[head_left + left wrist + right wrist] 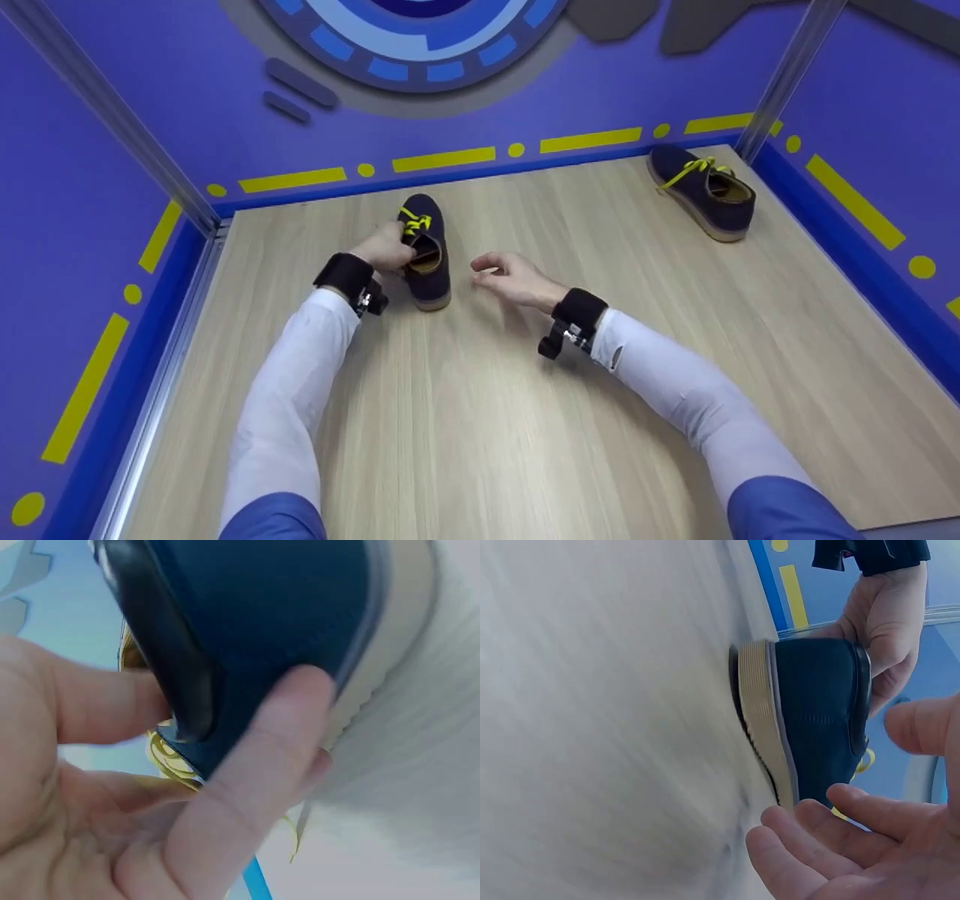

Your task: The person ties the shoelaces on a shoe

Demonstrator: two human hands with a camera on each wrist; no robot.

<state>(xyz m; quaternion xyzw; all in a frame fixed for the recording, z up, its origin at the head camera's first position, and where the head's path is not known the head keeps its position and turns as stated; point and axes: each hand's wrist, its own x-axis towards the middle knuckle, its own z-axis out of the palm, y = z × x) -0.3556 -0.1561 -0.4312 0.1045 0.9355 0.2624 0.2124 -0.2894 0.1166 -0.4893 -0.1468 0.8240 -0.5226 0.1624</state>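
Note:
A dark navy shoe (430, 283) with yellow laces and a pale sole stands on the wooden board, toe pointing away. My left hand (384, 246) grips its left side; the thumb reaches inside the opening and the fingers (262, 757) press the outer wall, as the left wrist view shows. To the right of that shoe, my right hand (516, 279) hovers with fingers relaxed and apart, holding nothing. In the right wrist view the shoe's heel (817, 705) lies just beyond the right fingertips. A matching navy shoe (705, 191) with yellow laces stands at the far right corner.
The light wooden board (465, 420) is bounded by purple walls (187, 105) with yellow dashes at the left, back and right. Metal posts (787, 75) rise at the corners. Black wrist straps with small cameras (367, 298) sit on both wrists.

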